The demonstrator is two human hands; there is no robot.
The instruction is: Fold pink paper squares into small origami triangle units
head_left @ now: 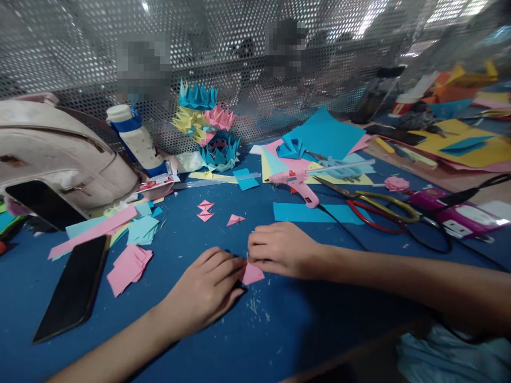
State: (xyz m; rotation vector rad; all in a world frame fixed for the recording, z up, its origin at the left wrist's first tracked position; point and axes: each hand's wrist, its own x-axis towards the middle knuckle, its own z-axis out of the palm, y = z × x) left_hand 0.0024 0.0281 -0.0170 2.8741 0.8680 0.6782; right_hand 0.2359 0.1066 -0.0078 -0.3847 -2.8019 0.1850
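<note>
A small piece of pink paper (252,274) lies on the blue table between my hands, its upper part hidden under my fingers. My left hand (213,284) is closed on its left side, fingers bent and thumb below. From the right, my right hand (285,249) presses its curled fingers on the paper's upper edge. Just beyond sit a folded pink triangle (235,219) and folded pink pieces (205,210). To the left is a stack of pink paper squares (130,267), with light blue squares (142,229) behind it.
A pink glue gun (297,183) rests beyond my right hand, its cord running right, near scissors (379,207). A black phone (74,287) lies left. Folded paper flowers (219,150) and a bottle (138,141) stand by the perforated metal panel (247,85); a bag (59,143) is at left.
</note>
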